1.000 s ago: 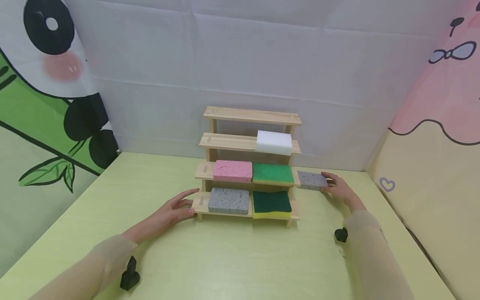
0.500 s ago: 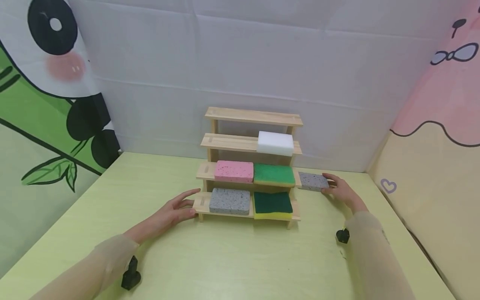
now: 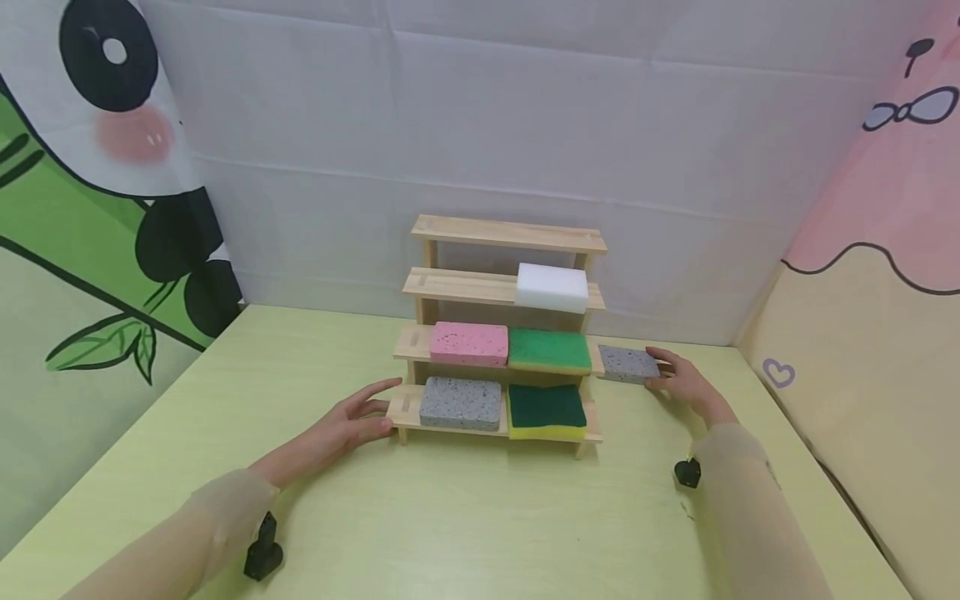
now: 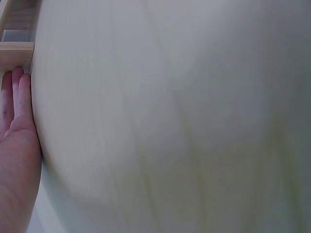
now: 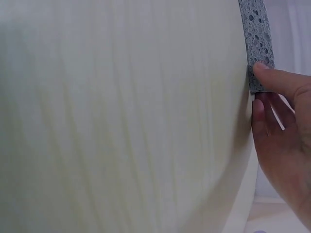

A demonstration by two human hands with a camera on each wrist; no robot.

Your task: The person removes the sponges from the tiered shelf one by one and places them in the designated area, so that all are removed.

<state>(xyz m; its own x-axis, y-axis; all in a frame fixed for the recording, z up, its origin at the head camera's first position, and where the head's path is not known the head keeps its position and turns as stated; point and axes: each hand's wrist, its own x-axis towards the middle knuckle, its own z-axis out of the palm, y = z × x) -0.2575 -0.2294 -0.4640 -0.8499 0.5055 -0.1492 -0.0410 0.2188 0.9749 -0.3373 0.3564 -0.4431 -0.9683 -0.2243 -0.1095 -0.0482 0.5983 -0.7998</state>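
Note:
A four-tier wooden stepped rack (image 3: 506, 233) stands on the table. My left hand (image 3: 348, 425) is at the left end of its lowest tier, fingers extended and fingertips at the board's end; in the left wrist view the hand (image 4: 17, 131) has straight fingers under the board end (image 4: 17, 51). At the rack's right side, my right hand (image 3: 682, 387) pinches the right end of a grey speckled sponge (image 3: 626, 363), thumb on the near edge. That sponge (image 5: 257, 36) appears low against the table in the right wrist view, with the thumb on its side.
On the lowest tier sit another grey sponge (image 3: 461, 402) and a dark green and yellow scouring sponge (image 3: 547, 410). Above them are a pink sponge (image 3: 468, 343) and a green one (image 3: 549, 350). A white sponge block (image 3: 552, 287) lies higher up. A pale cloth wall (image 3: 510, 108) stands behind.
The whole head view has shifted very slightly to the right. Both hands, the rack and the sponges keep their places relative to one another.

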